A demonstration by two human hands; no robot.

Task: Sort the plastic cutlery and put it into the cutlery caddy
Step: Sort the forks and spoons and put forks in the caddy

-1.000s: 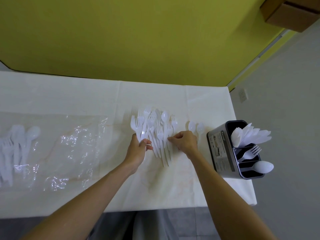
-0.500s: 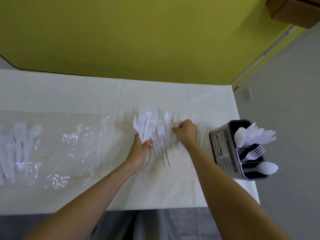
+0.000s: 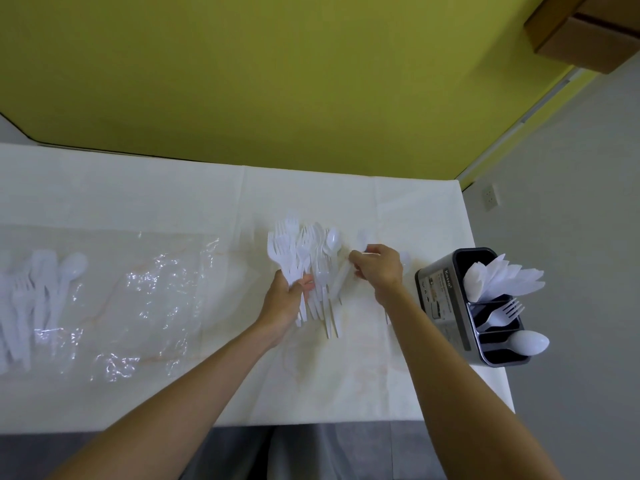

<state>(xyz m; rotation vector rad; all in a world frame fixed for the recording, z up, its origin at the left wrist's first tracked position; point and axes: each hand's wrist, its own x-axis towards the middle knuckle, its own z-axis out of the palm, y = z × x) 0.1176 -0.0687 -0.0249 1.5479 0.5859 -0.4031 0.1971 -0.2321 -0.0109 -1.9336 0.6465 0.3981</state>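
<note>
While left hand [image 3: 285, 299] grips a bunch of forks [image 3: 282, 251] by the pile [image 3: 322, 268], right hand [image 3: 379, 268] pinches one blurred piece: sorting step, next prob. calls for matching it by type, then over to caddy [image 3: 440, 299] at table [image 3: 346, 375] right edge.

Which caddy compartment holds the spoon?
The caddy compartment nearest the person; the spoon sticks out of it. The middle holds a fork, the far one napkins.

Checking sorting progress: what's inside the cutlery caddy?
The cutlery caddy holds what look like white napkins in the far compartment, one fork in the middle, one spoon nearest. Their lower parts are hidden by its walls.
</note>
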